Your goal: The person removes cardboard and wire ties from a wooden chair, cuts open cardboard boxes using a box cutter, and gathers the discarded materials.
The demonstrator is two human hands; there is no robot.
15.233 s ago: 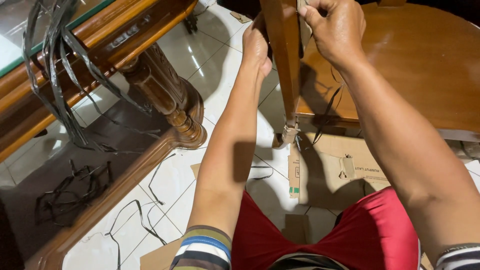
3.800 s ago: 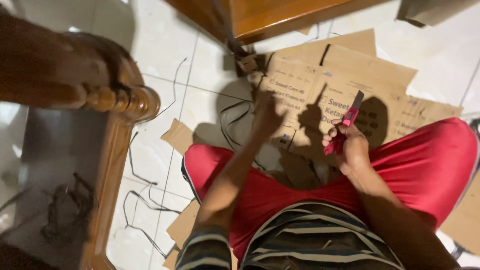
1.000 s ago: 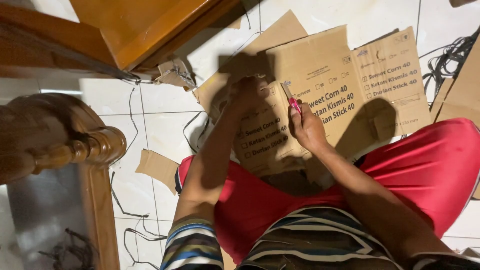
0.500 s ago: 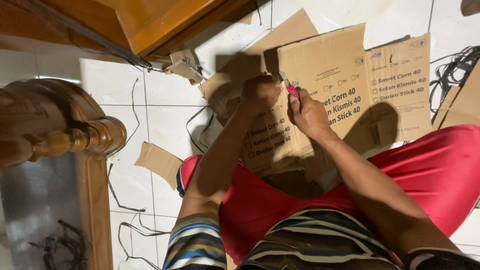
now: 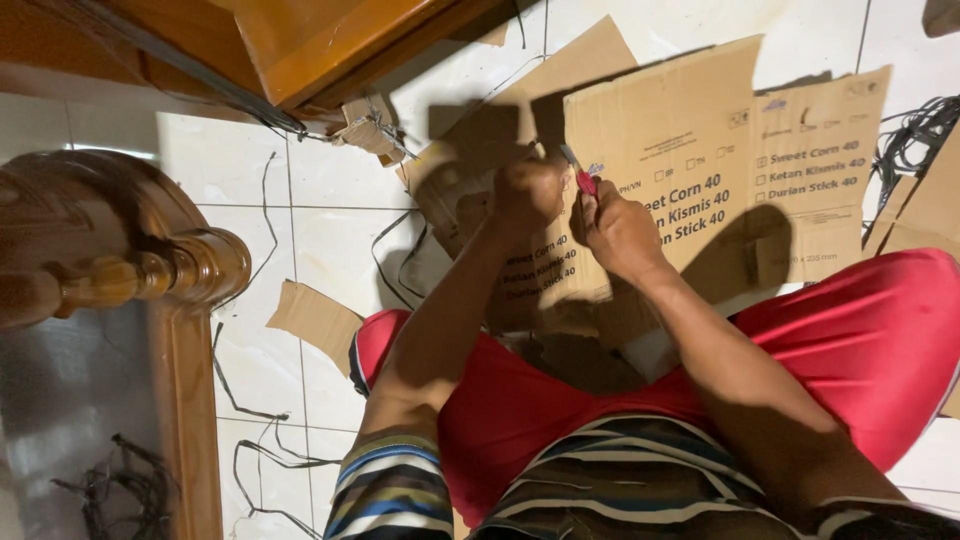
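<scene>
Over the white tiled floor [image 5: 250,190], between my knees: both hands meet above a flattened brown cardboard sheet with printed panels [image 5: 700,150].

Right hand [image 5: 622,232]: clenched around a small red-handled utility knife [image 5: 580,176] — the tip points up and away from me, just beside the other fist.

Left hand [image 5: 528,192]: closed into a fist close against the knife; something small may be pinched in it, but I cannot tell what, shadow covers the fingers.

Cardboard position: lying flat on the tiles under and beyond both hands, its near edge running under my red shorts [image 5: 860,330].

Knife position: held in the air above the sheet, not visibly touching it.

Progress, as I judge it: cutting seems partly done — loose brown cardboard offcuts [image 5: 315,318] lie on the tiles to my left, and thin black cord strips [image 5: 240,400] trail across the floor. The big printed sheet looks mostly whole, so most of it is uncut.

Surroundings: a turned dark-wood furniture post [image 5: 150,275] at left, an orange-brown wooden panel [image 5: 330,45] at the top edge with a crumpled scrap below it, a bundle of black strips [image 5: 915,125] at far right.

Unclear: whether the blade is extended; too small to see.
</scene>
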